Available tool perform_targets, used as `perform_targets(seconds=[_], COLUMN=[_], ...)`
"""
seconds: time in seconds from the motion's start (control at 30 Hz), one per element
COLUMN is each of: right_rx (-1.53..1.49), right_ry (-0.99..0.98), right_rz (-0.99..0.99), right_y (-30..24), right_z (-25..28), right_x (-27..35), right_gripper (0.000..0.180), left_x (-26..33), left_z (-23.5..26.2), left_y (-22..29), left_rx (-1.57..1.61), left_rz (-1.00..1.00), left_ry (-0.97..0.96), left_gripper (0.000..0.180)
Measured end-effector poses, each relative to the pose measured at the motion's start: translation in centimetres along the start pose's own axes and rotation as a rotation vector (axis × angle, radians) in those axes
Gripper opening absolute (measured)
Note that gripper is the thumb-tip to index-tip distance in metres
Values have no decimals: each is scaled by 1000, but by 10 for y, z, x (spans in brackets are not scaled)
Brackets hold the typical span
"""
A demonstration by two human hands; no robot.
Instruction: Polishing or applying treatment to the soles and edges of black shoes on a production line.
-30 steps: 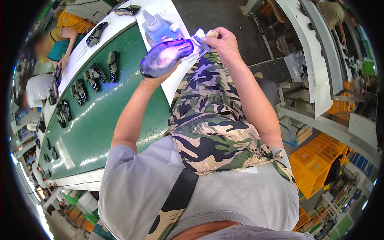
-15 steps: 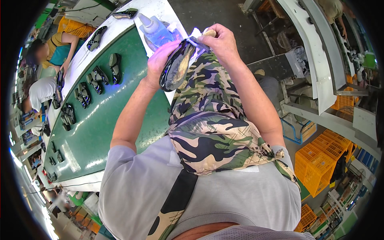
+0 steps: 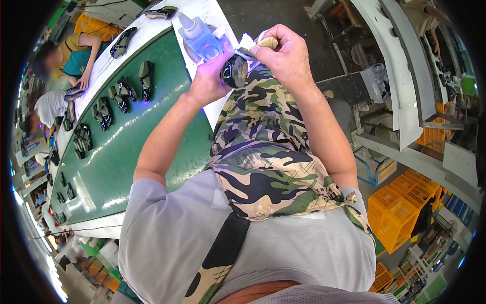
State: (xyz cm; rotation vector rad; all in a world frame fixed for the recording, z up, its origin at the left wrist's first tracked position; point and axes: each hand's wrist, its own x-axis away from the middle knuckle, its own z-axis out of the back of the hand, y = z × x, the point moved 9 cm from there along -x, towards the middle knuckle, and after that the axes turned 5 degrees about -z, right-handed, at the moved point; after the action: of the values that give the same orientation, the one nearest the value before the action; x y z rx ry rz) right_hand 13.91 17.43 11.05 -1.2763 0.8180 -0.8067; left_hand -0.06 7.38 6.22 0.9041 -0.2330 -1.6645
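Observation:
My left hand point(image 3: 210, 81) grips a glossy black shoe point(image 3: 234, 72), its rounded end pointing toward me. Pinched in my right hand point(image 3: 286, 55) is a pale, crumpled cloth point(image 3: 246, 41), pressed against the far part of the shoe. A tan piece point(image 3: 268, 44) sits at those same fingers; I cannot tell what it is. Just beyond my left hand stands a translucent squeeze bottle point(image 3: 202, 41) with a pointed nozzle, lit bluish, on the white table edge point(image 3: 218, 17). My left fingers partly hide the shoe's side.
Several black shoes, among them one point(image 3: 146, 81), lie on the green conveyor belt point(image 3: 152, 131) to my left. More rest on its white far ledge point(image 3: 98, 61), where co-workers point(image 3: 76, 55) handle shoes. Yellow crates point(image 3: 400, 207) and a metal frame point(image 3: 400, 152) stand at right.
My left hand has turned the shoe so its end faces me instead of its sole. My right hand stays near it with the cloth. The belt's shoes have shifted slightly in view.

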Motion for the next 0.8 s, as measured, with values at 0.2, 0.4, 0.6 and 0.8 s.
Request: perform_targets(seconds=[0.2,0.4,0.6,0.8], right_rx=[86,44,77,51], right_ry=[34,35,22,-32], right_rz=[63,101,143,179], right_y=[-10,-12,-9,1], right_z=[5,6,4,-3], right_x=[-6,-9,-14,-16], right_gripper=[15,14,12,11], left_x=[3,5,16,26], left_z=[-22,-24,-29,-35], left_y=[-12,-6,-11,-22], left_rx=[70,241,574,902], left_rz=[309,224,302,432], left_ry=[-445,-566,-581,-540], left_gripper=[56,61,69,73])
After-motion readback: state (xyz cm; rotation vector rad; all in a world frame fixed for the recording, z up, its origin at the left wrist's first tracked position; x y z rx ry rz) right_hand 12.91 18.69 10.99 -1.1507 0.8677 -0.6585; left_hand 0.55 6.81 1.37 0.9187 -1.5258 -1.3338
